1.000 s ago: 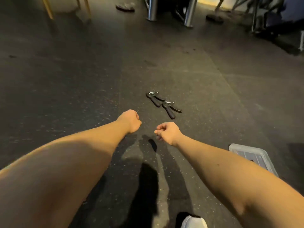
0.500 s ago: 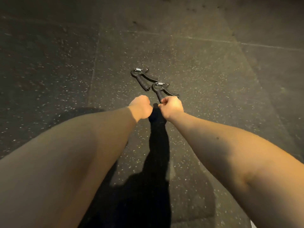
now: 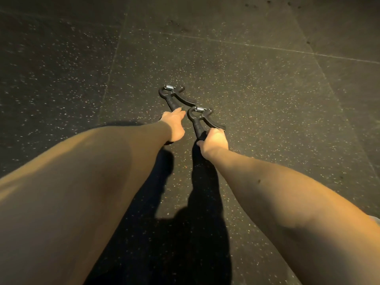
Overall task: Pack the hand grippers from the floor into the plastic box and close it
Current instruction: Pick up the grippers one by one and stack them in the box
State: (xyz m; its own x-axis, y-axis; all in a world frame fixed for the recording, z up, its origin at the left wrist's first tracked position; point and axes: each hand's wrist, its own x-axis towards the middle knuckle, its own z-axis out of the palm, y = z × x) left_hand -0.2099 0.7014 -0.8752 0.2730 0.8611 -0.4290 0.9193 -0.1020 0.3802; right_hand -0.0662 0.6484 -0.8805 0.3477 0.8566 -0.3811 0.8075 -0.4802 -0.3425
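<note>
R hand curls round handles of the near-right black plastic hand gripper w/ steel spring, lying mid-scene on the speckled dark rubber floor. L hand, fingers approx straight, touches handle tip of the matching far-left gripper, just beside the first.

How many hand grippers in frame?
2. The far hand gripper lies on the floor, left hand at its handle end. The near hand gripper: right hand grips its handles. None apparently hidden.
</note>
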